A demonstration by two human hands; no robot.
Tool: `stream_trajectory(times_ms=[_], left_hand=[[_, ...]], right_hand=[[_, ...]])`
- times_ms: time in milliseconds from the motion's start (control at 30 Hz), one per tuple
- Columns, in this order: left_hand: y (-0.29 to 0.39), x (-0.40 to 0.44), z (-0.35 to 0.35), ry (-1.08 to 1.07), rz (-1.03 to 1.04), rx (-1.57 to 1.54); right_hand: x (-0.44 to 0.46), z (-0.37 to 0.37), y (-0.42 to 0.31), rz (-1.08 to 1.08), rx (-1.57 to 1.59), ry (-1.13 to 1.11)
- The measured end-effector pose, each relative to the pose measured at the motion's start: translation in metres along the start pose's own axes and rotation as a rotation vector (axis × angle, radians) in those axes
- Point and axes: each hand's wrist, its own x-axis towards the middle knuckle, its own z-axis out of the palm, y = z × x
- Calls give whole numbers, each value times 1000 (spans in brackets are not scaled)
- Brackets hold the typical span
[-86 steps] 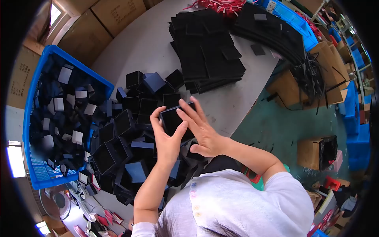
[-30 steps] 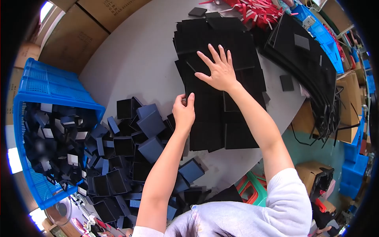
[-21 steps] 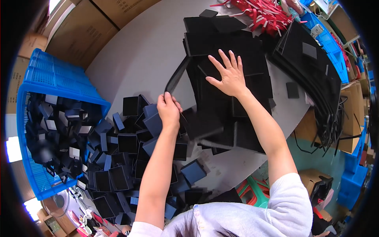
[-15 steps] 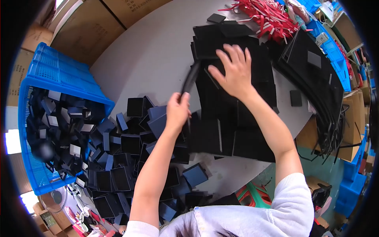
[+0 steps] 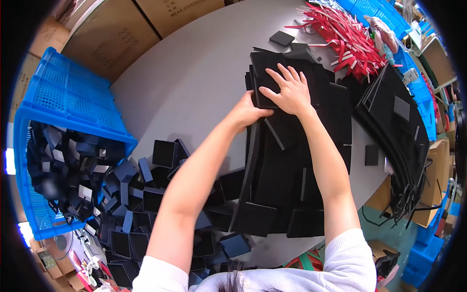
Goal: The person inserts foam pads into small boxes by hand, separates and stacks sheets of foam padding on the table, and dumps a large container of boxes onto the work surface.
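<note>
A stack of black sheets (image 5: 292,165) lies on the grey table, its pieces uneven and overlapping. At the stack's upper left edge, my left hand (image 5: 248,112) grips black sheets, thumb on top and fingers at the side. My right hand (image 5: 289,92) rests with spread fingers on the upper part of the stack, holding nothing. Left of the stack, below my left forearm, is a heap of dark blue and black open boxes (image 5: 165,153). A blue box (image 5: 235,245) lies near the table's front.
A blue crate (image 5: 78,97) full of small dark boxes lies tipped at the left. Red and white ribbons (image 5: 340,39) are piled at the back right. Curved black sheets (image 5: 389,121) stand beyond the stack. Brown cartons (image 5: 109,41) line the back left.
The view has shifted, and the stack appears lower and nearer. My left hand has moved up along the stack's left edge, close to my right hand. The box I held earliest is out of my hands.
</note>
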Motion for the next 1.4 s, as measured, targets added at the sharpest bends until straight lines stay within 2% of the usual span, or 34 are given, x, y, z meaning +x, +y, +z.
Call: stream_trajectory(times_ms=[33, 100, 167, 233, 300, 333, 367, 433, 500, 567, 767, 833, 900, 967, 1033, 1100, 1167, 1233, 1367, 1400], left_hand=[[-1, 2, -7, 26, 16, 31], [3, 3, -27, -67, -126, 179], [14, -6, -47, 87, -187, 386], [-2, -6, -85, 389, -206, 44], [3, -20, -100, 571, -125, -291], [5, -24, -102, 539, -36, -379], [9, -27, -104, 541, -30, -378], [21, -37, -105, 665, 21, -680], [18, -40, -139, 656, 40, -901], [22, -66, -155, 458, 180, -942], [63, -163, -132, 309, 414, -782], [73, -191, -115, 377, 434, -659], [77, -214, -99, 440, 447, -488], [73, -229, -88, 457, 455, -450], [66, -240, -79, 471, 445, -465], [60, -248, -70, 480, 435, -480], [58, -265, -62, 486, 449, -512], [56, -290, -58, 491, 443, -377], [69, -355, -72, 711, 508, -396], [72, -373, -80, 685, 547, -417]], right_hand=[[1, 2, 1, 9, 1, -11], [0, -1, -3, -28, 8, 22], [2, 1, 0, -42, 14, 46], [0, 1, 3, -63, 40, 49], [0, 0, 1, -69, 30, 26], [0, -1, -1, -73, 26, 4], [0, -1, -3, -76, 26, 10], [0, -3, -2, -63, 6, -31], [0, -2, 0, -65, -7, -22], [0, -4, -2, -54, 7, -33], [5, 8, 2, -109, -29, 82], [5, 15, 5, -115, -54, 183], [1, -18, -5, -163, -173, 405], [-44, -102, -42, -407, -18, 417], [-110, -142, -75, -705, 266, 20], [-164, -105, -85, -823, 299, -179], [-183, -59, -62, -765, 173, -241], [-185, -62, -63, -729, 207, -236], [-180, -51, -57, -690, 260, -239], [-182, -51, -61, -666, 210, -258]])
